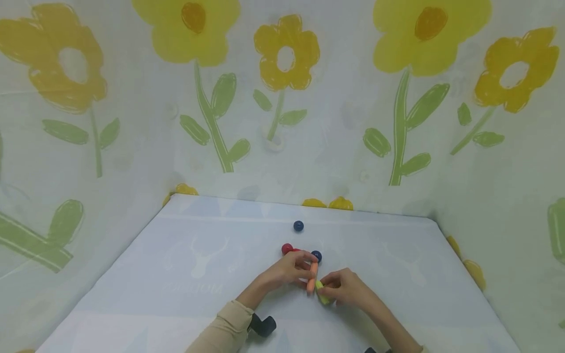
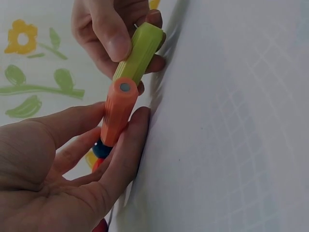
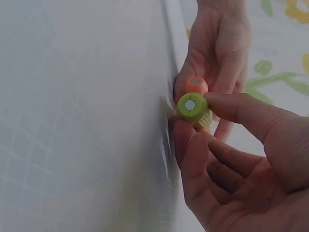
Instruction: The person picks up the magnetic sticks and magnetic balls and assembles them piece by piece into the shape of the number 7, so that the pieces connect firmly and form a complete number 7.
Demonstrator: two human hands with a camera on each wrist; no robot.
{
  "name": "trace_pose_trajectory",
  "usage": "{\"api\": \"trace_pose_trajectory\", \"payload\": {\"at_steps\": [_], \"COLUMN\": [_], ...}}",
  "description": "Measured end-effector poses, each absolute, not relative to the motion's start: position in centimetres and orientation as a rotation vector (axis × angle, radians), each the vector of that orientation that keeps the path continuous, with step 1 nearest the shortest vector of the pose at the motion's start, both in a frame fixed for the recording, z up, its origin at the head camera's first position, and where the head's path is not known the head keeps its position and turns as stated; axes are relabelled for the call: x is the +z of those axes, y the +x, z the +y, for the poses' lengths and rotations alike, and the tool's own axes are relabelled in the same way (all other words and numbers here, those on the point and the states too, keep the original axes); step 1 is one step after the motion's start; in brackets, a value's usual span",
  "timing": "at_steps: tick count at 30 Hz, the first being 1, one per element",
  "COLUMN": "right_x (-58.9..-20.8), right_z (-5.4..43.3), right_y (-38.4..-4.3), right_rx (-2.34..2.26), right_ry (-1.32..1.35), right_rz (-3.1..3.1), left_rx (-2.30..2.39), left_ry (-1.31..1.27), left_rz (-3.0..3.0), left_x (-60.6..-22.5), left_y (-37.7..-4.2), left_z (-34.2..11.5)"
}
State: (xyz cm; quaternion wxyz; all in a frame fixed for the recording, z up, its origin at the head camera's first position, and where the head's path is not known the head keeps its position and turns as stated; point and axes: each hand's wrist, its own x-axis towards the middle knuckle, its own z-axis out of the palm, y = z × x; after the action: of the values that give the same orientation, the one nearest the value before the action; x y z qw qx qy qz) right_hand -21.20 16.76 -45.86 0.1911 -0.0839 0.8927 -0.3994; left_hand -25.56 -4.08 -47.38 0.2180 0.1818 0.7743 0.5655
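Observation:
My left hand [image 1: 287, 269] pinches an orange magnetic building rod [image 1: 312, 278] between thumb and fingers. A round metal disc shows in the rod's near end in the left wrist view, and a dark blue ball [image 1: 316, 256] sits at its far end. My right hand [image 1: 348, 288] pinches a yellow-green magnetic rod [image 3: 192, 107], which also has a metal disc in its end. The yellow-green rod [image 2: 140, 50] overlaps the orange rod's near end in the left wrist view. Behind my left fingers lie a red ball [image 1: 287, 249] and a red rod [image 1: 296, 250], partly hidden.
A second dark blue ball [image 1: 298, 226] rests apart, farther back on the white-covered table [image 1: 247, 228]. Flower-printed cloth [image 1: 326, 137] walls in the table at the back and sides. A black wrist piece [image 1: 263, 325] sits by my left sleeve.

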Motion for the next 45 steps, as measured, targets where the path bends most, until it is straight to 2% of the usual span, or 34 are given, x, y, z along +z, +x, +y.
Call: {"api": "trace_pose_trajectory", "payload": {"at_steps": [14, 27, 45], "right_x": [-46.0, -46.5, -47.1], "right_z": [16.7, 16.5, 16.0], "right_y": [-20.6, -20.1, -20.2], "right_rx": [-1.175, -1.344, -1.388], "right_ry": [-0.177, -0.271, -0.194], "right_rz": [2.415, 2.282, 2.243], "left_rx": [1.568, 1.549, 1.564], "left_ry": [0.49, 0.493, 0.512], "left_rz": [2.162, 2.188, 2.197], "left_x": [-47.1, -47.3, -47.7], "left_y": [-26.2, -26.7, -26.5], "left_z": [-3.6, -3.3, -3.5]}}
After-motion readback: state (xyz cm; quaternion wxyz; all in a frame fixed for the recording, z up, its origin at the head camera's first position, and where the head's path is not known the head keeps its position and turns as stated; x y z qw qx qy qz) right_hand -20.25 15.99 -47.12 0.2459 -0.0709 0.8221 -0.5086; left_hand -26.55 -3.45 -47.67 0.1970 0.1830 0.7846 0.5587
